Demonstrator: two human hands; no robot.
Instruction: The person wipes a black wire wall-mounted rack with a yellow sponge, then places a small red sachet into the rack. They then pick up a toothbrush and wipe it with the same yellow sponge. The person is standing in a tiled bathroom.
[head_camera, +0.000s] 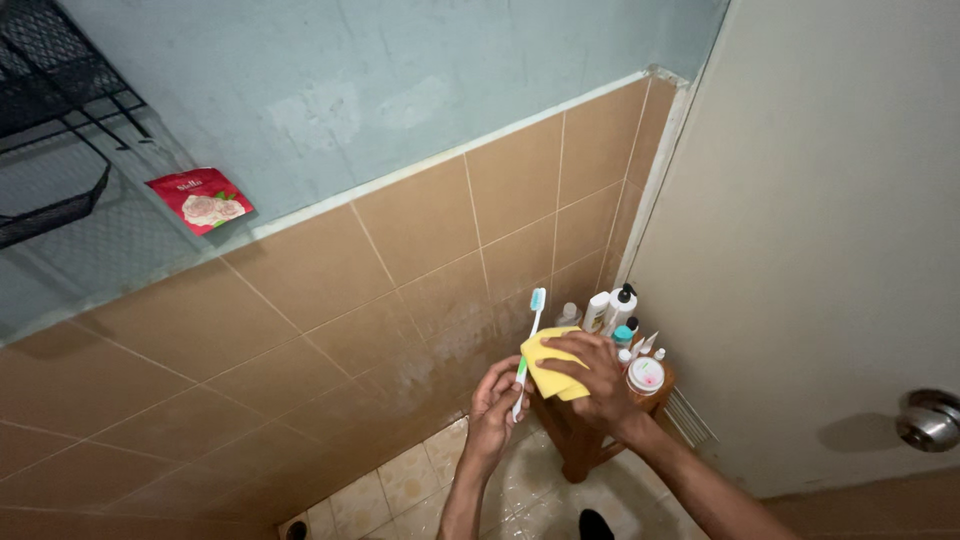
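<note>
My left hand holds a white and green toothbrush upright by its handle, bristle end up. My right hand grips a folded yellow cloth and presses it against the middle of the toothbrush. Both hands are raised in front of a brown tiled wall, just left of a small wooden stool.
The stool carries several bottles and a round jar. A pale door with a metal knob stands at the right. A black wire rack and a red sachet sit upper left. Wet floor tiles lie below.
</note>
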